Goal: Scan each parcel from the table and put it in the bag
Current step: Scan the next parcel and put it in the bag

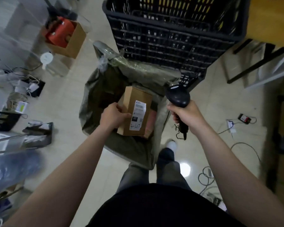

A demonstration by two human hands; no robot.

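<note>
Fingers (120, 107) of the left hand (112, 116) are curled round the long edge of a cardboard parcel (133, 97), with the thumb lying on its top face beside the white shipping label (138, 112). The hand holds the parcel flat, label upward, right over the open mouth of the grey-green plastic bag (143, 67), which stands on the floor before a black plastic crate (170, 38). Whether the parcel already rests on the contents or hangs just above them, I cannot tell. Under it, at its right side, a pinkish packet (152, 122) lies inside the bag. Darker shapes sit deeper to the left, too dim to name.

Fingers (175, 116) of the right hand (185, 113) are wrapped tight round the handle of a black barcode scanner (178, 97), held just beside the bag's right rim. Its head points away from the person, not at the label.

By my judgement this parcel is scanned already and is in the step of going in; only the release is left for it. The bag has at least one other item, so the work seems somewhere in the middle. The desk is not in clear view, so how many parcels wait there cannot be said.
</note>
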